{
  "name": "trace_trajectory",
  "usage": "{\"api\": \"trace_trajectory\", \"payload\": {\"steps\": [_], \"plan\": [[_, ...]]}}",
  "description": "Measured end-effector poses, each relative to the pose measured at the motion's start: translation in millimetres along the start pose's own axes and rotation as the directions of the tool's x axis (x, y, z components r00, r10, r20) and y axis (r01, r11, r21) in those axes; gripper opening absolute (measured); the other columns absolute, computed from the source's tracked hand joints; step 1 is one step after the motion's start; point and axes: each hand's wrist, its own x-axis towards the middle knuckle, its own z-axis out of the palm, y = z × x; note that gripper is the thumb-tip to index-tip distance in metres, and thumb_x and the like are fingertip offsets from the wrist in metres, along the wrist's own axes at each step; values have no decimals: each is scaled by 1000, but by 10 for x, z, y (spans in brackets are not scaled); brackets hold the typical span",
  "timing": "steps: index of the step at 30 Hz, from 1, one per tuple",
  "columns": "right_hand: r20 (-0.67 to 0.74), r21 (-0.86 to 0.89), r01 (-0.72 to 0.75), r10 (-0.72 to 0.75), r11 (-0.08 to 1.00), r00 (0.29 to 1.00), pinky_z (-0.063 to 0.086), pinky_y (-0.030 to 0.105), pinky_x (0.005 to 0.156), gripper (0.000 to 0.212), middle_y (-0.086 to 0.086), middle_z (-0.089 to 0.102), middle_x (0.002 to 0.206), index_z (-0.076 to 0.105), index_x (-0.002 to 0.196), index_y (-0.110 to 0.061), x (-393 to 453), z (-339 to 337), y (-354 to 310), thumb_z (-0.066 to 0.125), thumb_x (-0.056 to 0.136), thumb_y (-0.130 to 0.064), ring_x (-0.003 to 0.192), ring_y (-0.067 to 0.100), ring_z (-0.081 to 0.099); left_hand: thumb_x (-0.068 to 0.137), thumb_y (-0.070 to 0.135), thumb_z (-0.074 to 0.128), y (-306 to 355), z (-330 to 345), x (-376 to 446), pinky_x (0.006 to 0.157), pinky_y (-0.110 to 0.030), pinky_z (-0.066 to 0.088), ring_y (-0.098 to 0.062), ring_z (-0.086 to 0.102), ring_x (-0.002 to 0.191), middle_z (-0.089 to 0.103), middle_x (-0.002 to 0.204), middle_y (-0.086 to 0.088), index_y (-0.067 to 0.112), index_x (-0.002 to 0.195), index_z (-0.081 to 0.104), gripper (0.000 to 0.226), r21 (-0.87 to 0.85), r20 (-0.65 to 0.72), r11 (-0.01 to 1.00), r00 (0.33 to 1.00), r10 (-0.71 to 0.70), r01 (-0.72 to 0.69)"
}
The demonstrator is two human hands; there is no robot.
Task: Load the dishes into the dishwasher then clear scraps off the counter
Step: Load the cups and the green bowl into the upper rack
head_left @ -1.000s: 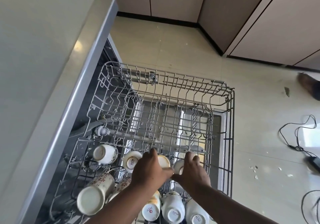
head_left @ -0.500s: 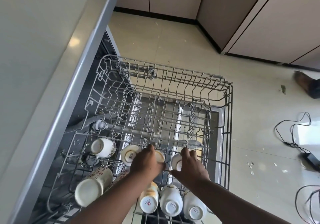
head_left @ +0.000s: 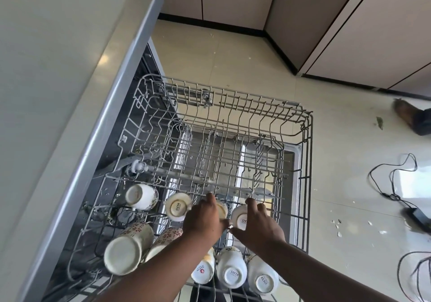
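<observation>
The dishwasher's upper wire rack [head_left: 308, 185] is pulled out and holds several upturned cups and mugs. My left hand [head_left: 205, 222] is curled over a small cup [head_left: 223, 209] in the rack's middle row, and most of that cup is hidden. My right hand [head_left: 258, 229] grips a white cup [head_left: 240, 217] right beside it, fingers over its far side. A cup marked SISTA [head_left: 177, 207] and a patterned mug [head_left: 141, 196] lie to the left. A large floral mug [head_left: 126, 248] sits at the near left. Three white cups [head_left: 231, 271] line the near row under my forearms.
The grey counter [head_left: 58, 68] overhangs the dishwasher on the left. The rack's far half holds only bare tines. White scraps [head_left: 338, 227] and black cables [head_left: 396, 185] lie on the tiled floor to the right. A person's shoe [head_left: 408, 117] shows by the cabinets.
Both hands stay on the same two middle-row cups, shifting only slightly. The view has drifted a little.
</observation>
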Motion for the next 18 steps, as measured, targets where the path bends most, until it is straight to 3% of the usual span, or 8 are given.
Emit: {"api": "trace_trajectory", "payload": {"steps": [9,18], "plan": [[-38,-8,33,-33,999,999,52,41,81,79,6,46,126,27,131,-23,-122,-31,81,56,76,-72,111,30,57,88,53,56,0,-58,-108,79,-35,48,-24,57,105,50,120,-7,12,130,37,62,177,-12,982,998,67,-63],[-148,-85,133,-145,987,978,44,37,94,76,5,44,132,29,134,-22,-258,-248,154,56,79,-67,121,27,47,90,57,46,-7,-181,-346,82,-34,44,-25,52,111,46,131,-7,14,131,39,60,180,-66,983,997,38,-26]]}}
